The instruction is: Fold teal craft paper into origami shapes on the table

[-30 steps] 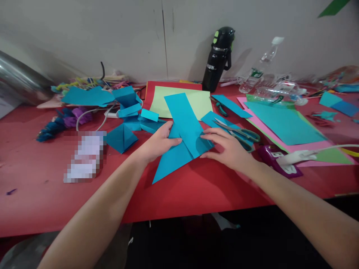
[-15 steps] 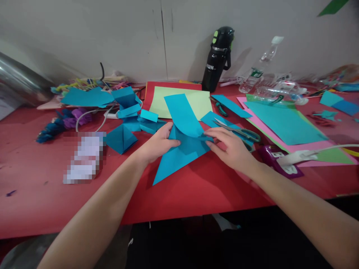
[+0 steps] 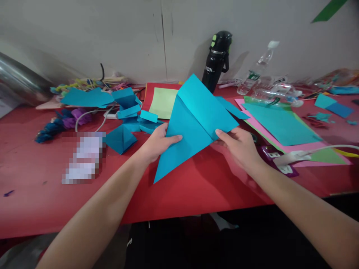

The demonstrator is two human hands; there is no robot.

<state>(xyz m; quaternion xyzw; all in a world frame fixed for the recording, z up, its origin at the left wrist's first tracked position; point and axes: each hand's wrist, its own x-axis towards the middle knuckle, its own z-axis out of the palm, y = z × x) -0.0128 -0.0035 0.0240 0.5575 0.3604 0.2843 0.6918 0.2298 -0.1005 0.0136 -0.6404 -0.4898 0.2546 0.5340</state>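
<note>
A blue paper sheet with a slanting crease is held above the red table. My left hand grips its left edge, thumb on top and the other fingers mostly hidden behind. On the right, my right hand pinches the sheet near the lower end of the crease, its thumb on the front. Left of the sheet lie folded blue paper pieces. A pale green sheet lies partly behind the held paper.
A black bottle stands by the wall, with clear plastic bottles to its right. Coloured sheets and a purple power strip lie at the right. Purple and blue fluffy pieces are at the left.
The raised flap of the blue sheet has opened out to the upper right and now lies flatter. My right hand has moved slightly right, its thumb now on the front. The scissors are now hidden.
</note>
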